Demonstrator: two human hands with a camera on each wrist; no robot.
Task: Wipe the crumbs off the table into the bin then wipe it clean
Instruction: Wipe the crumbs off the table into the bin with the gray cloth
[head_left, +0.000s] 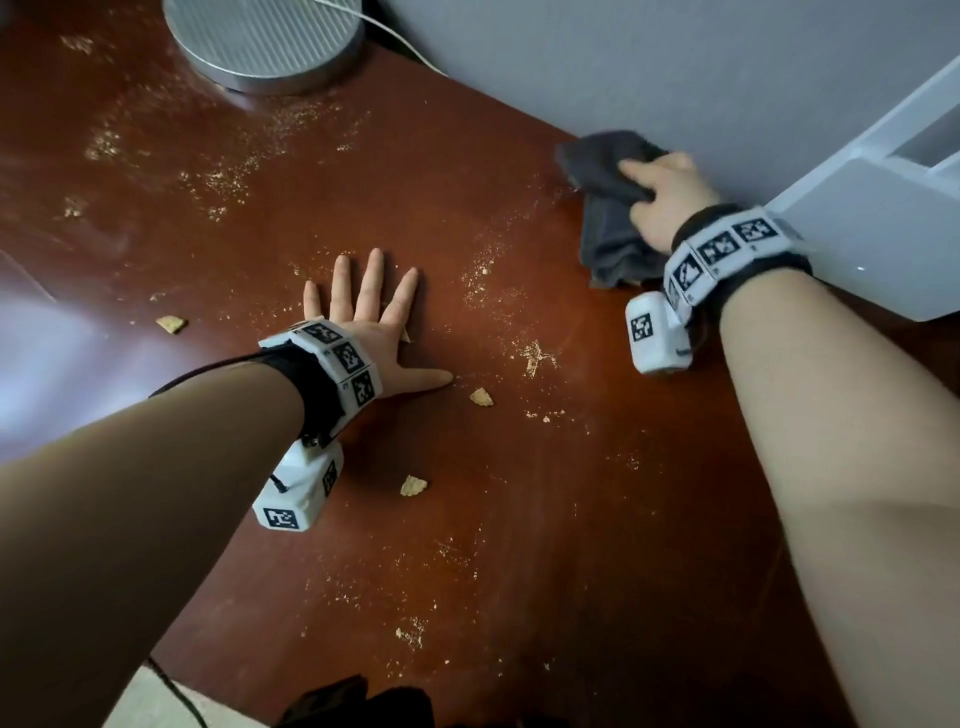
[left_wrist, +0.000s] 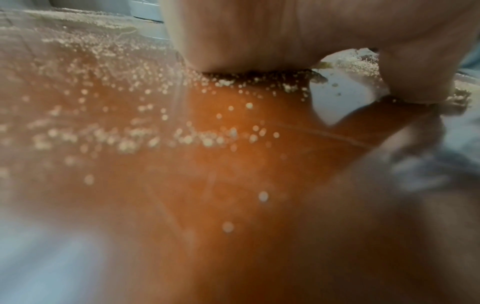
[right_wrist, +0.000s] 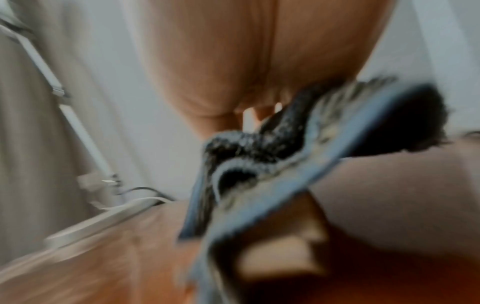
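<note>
Crumbs (head_left: 480, 280) and a few larger cracker bits (head_left: 481, 397) are scattered over the reddish-brown table (head_left: 519, 519). My left hand (head_left: 371, 317) lies flat on the table near the middle, fingers spread and straight; in the left wrist view its palm (left_wrist: 246, 41) presses on fine crumbs (left_wrist: 223, 83). My right hand (head_left: 662, 200) grips a dark grey cloth (head_left: 605, 208) at the table's far right, close to the wall. The right wrist view is blurred and shows the cloth (right_wrist: 272, 164) bunched under the hand. No bin is in view.
A round silver base (head_left: 265, 41) with a white cable stands at the table's far edge. A grey wall (head_left: 675, 67) runs behind the cloth. A white appliance (head_left: 883, 223) sits at the right. More cracker bits (head_left: 171, 325) lie to the left.
</note>
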